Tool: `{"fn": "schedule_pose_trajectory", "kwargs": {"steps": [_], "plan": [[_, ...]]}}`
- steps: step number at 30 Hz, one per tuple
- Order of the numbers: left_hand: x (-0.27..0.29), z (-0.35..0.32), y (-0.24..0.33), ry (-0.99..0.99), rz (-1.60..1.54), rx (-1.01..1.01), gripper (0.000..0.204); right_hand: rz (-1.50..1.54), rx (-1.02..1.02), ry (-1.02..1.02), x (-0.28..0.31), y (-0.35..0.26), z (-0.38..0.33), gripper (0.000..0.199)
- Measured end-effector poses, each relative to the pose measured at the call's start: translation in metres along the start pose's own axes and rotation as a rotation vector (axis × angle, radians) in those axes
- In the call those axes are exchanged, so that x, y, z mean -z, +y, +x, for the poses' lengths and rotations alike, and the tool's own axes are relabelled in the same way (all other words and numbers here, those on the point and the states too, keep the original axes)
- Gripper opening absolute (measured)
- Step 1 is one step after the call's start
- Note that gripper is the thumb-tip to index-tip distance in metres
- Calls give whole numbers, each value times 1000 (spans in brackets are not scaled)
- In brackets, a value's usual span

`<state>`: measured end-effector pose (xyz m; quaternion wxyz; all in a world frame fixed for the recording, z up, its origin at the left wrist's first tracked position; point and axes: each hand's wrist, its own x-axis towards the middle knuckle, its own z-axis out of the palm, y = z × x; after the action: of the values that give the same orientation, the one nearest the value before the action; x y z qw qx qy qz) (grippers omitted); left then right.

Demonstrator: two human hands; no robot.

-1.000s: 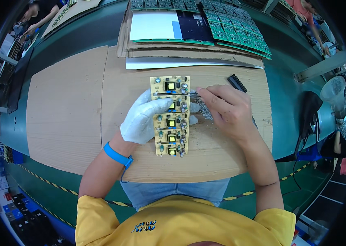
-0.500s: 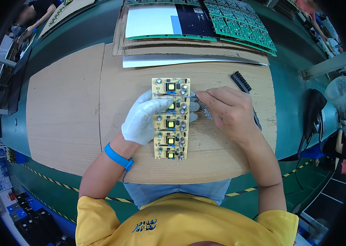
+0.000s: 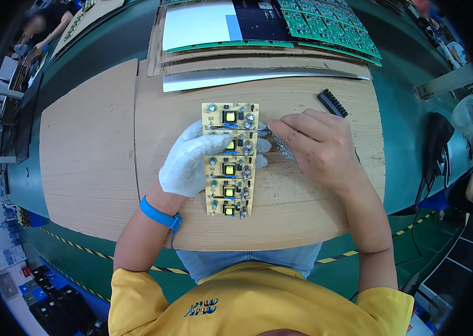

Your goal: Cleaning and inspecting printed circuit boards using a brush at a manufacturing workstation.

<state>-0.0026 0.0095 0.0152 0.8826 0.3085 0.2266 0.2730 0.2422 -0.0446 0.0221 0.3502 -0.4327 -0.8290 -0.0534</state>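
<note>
My left hand (image 3: 183,165), in a white glove with a blue strap at the wrist, is closed around a yellowish circuit board panel (image 3: 228,174). Its thumb lies over the front and its fingertips show past the right edge. The panel has several like sections, each with a yellow-and-black transformer and small capacitors. My bare right hand (image 3: 320,143) pinches a thin metal tool (image 3: 260,130). The tool reaches left across the panel, along the seam below the top section. Its exact tip is hard to make out.
A black brush (image 3: 333,103) lies beyond my right hand. Small silvery bits (image 3: 283,147) are heaped beside that hand on the cardboard sheet (image 3: 91,151). Green circuit boards (image 3: 331,31) and a white sheet (image 3: 197,25) are stacked at the back. Another person (image 3: 52,25) is at far left.
The whole view has shifted a little. My left hand keeps its hold on the panel, and my right hand stays at the same seam with the thin tool.
</note>
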Motion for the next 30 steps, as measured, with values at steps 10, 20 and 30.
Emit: {"fn": "schedule_pose_trajectory", "kwargs": {"steps": [10, 20, 30], "plan": [[-11, -4, 3, 83, 57, -57, 51, -35, -33, 33, -7, -4, -2, 40], [-3, -2, 0, 17, -14, -76, 51, -38, -40, 41, -2, -7, 1, 36], [-6, -2, -4, 61, 21, -37, 49, -10, -19, 99, -5, -7, 1, 29]]}}
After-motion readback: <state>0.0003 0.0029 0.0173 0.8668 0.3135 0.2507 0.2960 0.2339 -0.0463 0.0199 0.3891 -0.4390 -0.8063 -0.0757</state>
